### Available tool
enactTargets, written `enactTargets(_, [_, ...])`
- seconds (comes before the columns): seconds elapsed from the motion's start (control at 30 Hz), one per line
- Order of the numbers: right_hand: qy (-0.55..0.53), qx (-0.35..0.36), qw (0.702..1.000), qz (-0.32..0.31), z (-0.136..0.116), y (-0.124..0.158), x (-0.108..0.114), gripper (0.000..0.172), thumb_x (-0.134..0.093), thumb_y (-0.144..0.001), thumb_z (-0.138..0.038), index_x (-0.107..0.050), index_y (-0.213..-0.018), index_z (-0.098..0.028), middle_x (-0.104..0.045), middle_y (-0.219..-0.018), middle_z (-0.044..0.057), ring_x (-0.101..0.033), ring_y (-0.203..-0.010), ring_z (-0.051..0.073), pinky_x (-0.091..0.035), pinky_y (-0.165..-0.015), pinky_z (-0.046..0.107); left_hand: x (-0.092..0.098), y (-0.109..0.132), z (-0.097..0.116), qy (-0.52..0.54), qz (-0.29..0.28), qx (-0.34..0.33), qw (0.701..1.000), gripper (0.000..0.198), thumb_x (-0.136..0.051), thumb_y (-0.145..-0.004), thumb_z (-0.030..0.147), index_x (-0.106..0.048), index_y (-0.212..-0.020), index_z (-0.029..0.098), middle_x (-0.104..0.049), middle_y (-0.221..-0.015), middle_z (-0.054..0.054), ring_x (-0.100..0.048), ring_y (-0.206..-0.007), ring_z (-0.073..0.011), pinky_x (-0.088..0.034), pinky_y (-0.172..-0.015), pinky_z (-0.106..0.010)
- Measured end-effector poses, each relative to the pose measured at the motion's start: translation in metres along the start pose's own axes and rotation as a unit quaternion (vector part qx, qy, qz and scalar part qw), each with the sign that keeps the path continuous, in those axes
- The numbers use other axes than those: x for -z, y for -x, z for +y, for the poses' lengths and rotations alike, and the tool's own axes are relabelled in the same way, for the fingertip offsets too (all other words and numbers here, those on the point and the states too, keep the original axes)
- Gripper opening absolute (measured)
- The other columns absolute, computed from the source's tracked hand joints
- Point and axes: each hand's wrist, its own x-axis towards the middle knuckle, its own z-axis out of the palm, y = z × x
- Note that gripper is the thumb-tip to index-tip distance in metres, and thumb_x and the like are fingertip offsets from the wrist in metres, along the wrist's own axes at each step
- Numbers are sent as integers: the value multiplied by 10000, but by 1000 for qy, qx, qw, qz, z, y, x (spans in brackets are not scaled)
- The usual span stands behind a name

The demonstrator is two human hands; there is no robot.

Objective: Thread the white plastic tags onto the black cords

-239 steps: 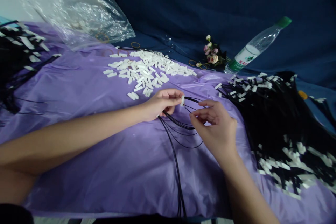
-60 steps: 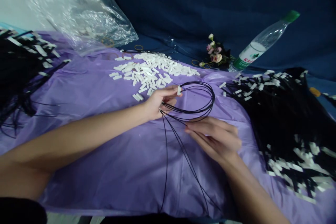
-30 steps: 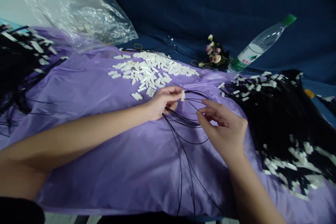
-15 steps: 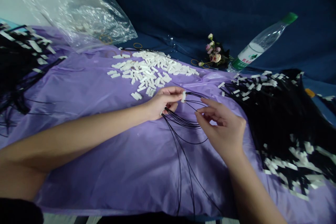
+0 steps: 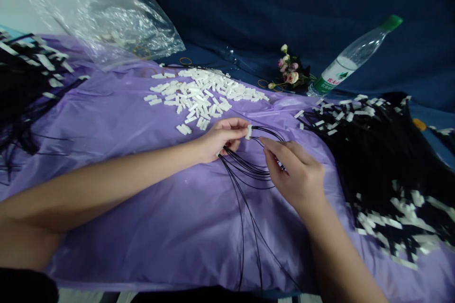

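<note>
My left hand [image 5: 222, 139] is closed, pinching a small white plastic connector [image 5: 249, 132] between thumb and fingertips. Black wires run out of its right side and curve round in loops. The looped black wires [image 5: 245, 166] come back under the palm to a second white end [image 5: 218, 154], partly hidden by the hand. A few loose wire tails hang down over the purple cloth. Close to the connector's lower edge, my right hand [image 5: 298, 173] is closed with thumb and index finger pinched on one thin black wire; its other fingers curl near the loops.
White connectors [image 5: 202, 92] lie heaped beyond my hands on purple cloth [image 5: 159, 227]. Black wire bundles with white ends rest at right [image 5: 377, 161] and left [image 5: 21, 85]. A plastic bag [image 5: 106, 14], artificial flowers [image 5: 289, 71] and a leaning bottle [image 5: 350, 59] stand behind.
My right hand has moved slightly left and up, its pinched fingertips now nearer the connector, and its fingers have curled in more. My left hand stays in place.
</note>
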Motion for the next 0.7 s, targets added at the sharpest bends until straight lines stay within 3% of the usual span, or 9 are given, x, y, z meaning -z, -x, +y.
enactTargets(0.27, [-3,30,999,-41,5,1,1,417,-472,-834,34,-572,-1177,-182,-667,-865,42,-606,-757,161,-506,-766,276,-1,0,-2,-20,6,15,1000,151,-644,-768,235,-561,-879,175,-515,-614,62,-357,-343,-11,-114,-318,-201])
enactTargets(0.5, [-13,-10,1000,-21,1,-1,-2,305,-564,-888,-117,-560,-1180,-202,-654,-781,9,-610,-685,143,-509,-687,249,0,0,-3,-39,1,4,999,169,-644,-776,265,-557,-894,181,-493,-618,64,-369,-354,-15,-139,-314,-189])
enactTargets(0.7, [-31,-31,999,-18,-1,0,-11,245,-558,-900,-141,-575,-1142,-174,-668,-802,22,-621,-699,139,-515,-689,251,-4,4,0,-43,-32,15,998,155,-641,-790,266,-549,-884,183,-451,-561,83,-328,-343,-19,-131,-300,-192])
